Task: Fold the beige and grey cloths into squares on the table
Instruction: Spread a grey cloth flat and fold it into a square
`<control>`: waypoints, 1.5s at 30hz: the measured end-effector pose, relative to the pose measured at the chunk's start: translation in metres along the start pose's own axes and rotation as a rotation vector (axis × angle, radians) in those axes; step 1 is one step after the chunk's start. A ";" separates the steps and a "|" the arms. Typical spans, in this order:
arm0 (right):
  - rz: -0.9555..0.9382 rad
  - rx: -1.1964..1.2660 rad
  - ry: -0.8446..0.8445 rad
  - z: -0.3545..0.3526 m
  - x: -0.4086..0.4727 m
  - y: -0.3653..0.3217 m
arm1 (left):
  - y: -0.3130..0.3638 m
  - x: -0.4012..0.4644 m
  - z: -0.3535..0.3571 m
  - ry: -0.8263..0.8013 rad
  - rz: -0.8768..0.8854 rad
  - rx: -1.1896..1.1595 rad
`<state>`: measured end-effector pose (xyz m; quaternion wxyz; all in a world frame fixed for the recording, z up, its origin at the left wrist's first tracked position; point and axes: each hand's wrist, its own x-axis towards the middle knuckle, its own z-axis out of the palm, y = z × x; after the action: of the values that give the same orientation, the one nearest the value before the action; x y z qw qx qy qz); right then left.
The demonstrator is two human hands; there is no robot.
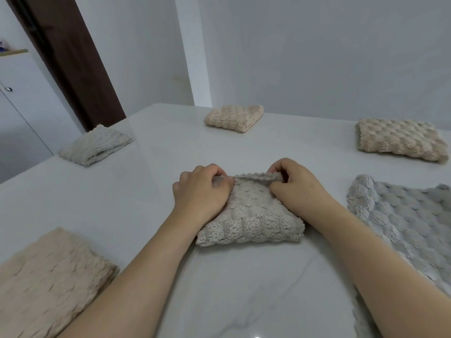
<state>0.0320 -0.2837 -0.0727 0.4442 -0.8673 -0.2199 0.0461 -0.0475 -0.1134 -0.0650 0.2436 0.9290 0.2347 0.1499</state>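
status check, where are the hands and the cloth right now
Left hand and right hand both pinching far edge of folded grey-beige cloth, mid-table. Unfolded grey cloth lying at right. Nothing in the way.

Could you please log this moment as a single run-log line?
step: folding centre cloth | left hand: pinching far edge | right hand: pinching far edge | grey cloth: unfolded, right | table
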 end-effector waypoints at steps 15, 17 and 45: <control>-0.105 -0.500 -0.195 -0.023 -0.003 -0.026 | 0.011 -0.015 -0.004 -0.173 0.149 -0.412; -0.138 -0.486 -0.221 -0.022 -0.003 -0.028 | 0.011 -0.013 -0.006 -0.177 0.135 -0.569; -0.145 -0.455 0.128 -0.006 0.003 0.008 | 0.012 -0.037 -0.017 -0.181 -0.024 -0.703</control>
<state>0.0388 -0.2911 -0.0749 0.2528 -0.9281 -0.2575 -0.0914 -0.0808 -0.1351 -0.0504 0.5696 0.7952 0.1574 0.1357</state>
